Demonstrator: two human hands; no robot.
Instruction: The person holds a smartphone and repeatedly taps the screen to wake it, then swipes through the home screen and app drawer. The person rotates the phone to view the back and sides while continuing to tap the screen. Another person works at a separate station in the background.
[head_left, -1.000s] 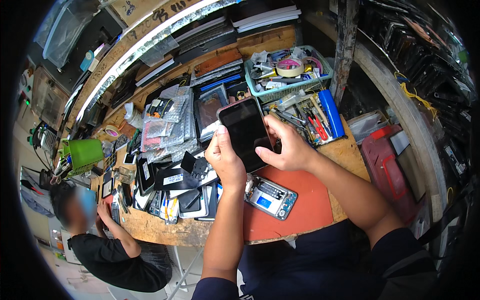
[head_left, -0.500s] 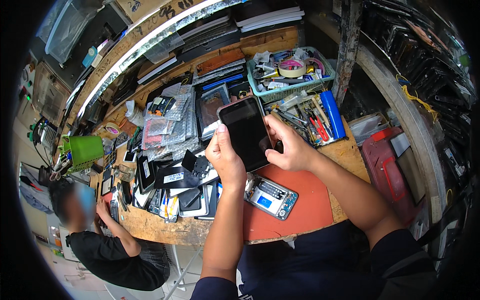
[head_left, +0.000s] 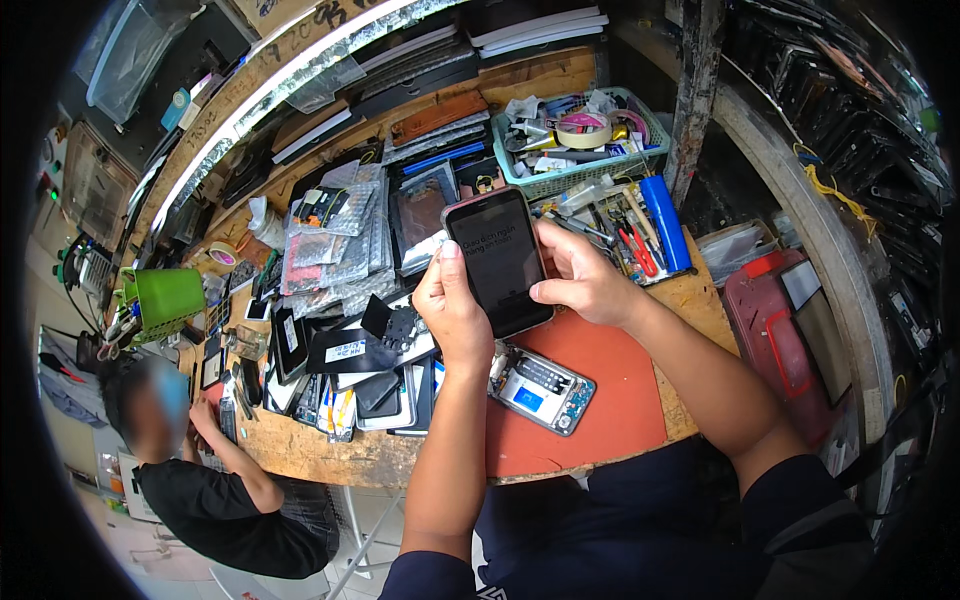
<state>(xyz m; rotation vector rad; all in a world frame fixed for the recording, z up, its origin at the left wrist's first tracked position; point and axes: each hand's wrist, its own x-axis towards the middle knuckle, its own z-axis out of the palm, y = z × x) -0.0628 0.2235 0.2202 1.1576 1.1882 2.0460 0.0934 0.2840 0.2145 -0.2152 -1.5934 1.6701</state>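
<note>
A smartphone [head_left: 497, 265] is held upright between my two hands above the bench; dim text shows on its dark screen. My left hand [head_left: 455, 308] grips its left edge, thumb along the side. At the right edge, my right hand [head_left: 580, 275] wraps the phone, its thumb at the lower part of the screen. Below them, an opened phone [head_left: 543, 390] with its inner parts and a blue patch exposed lies on a red-orange mat [head_left: 620, 400].
Stacked phone parts and screens [head_left: 370, 350] and bubble-wrapped packets [head_left: 335, 240] crowd the left. Behind stand a teal basket [head_left: 590, 170] of tapes and tubes, and a tool tray with red pliers [head_left: 637, 250]. A co-worker [head_left: 220, 480] sits at far left; a red case [head_left: 775, 340] stands right.
The phone's screen has gone from black to showing dim text. My right hand has shifted slightly, its thumb now over the screen's lower edge.
</note>
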